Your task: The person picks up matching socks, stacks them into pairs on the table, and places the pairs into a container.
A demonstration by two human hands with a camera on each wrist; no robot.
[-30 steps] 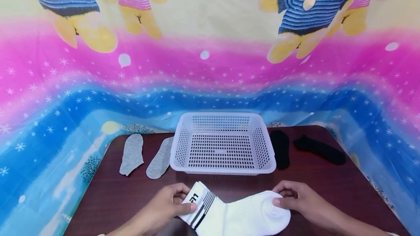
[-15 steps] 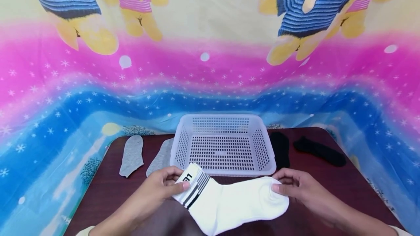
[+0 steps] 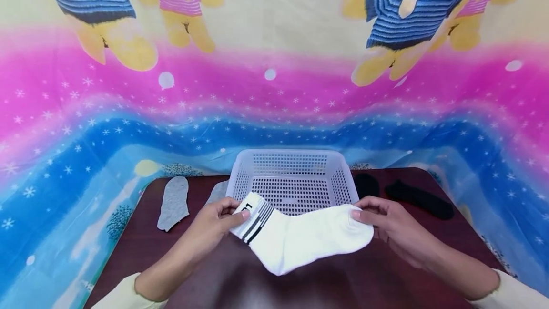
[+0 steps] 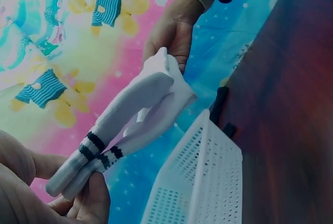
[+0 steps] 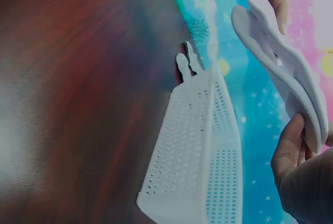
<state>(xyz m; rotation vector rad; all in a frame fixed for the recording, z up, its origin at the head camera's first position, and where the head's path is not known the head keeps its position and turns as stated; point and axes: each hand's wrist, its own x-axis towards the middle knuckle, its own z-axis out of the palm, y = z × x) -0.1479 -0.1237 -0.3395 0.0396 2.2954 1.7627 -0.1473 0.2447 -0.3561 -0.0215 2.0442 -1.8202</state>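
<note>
A pair of white socks [image 3: 300, 237], laid one against the other, hangs stretched above the table in front of the basket. Their striped cuffs are pinched between the thumb and fingers of my left hand [image 3: 216, 223]. My right hand [image 3: 392, 223] pinches the toe end. In the left wrist view the two white socks [image 4: 127, 107] show as separate layers with dark bands near the cuffs. The right wrist view shows the soles of the socks [image 5: 283, 70] bowed, with a small gap between them.
A white perforated basket [image 3: 233, 180] stands at the back middle of the dark table [image 3: 343, 285]. Two grey socks, one flat [image 3: 173, 204] and one partly hidden [image 3: 218, 191], lie left. Two black socks, one beside the basket [image 3: 367, 186] and one farther out [image 3: 420, 199], lie right.
Both hands have lifted the white socks up and forward, toward the basket. The socks now cover part of the basket's front edge. Both hands keep their grip.
</note>
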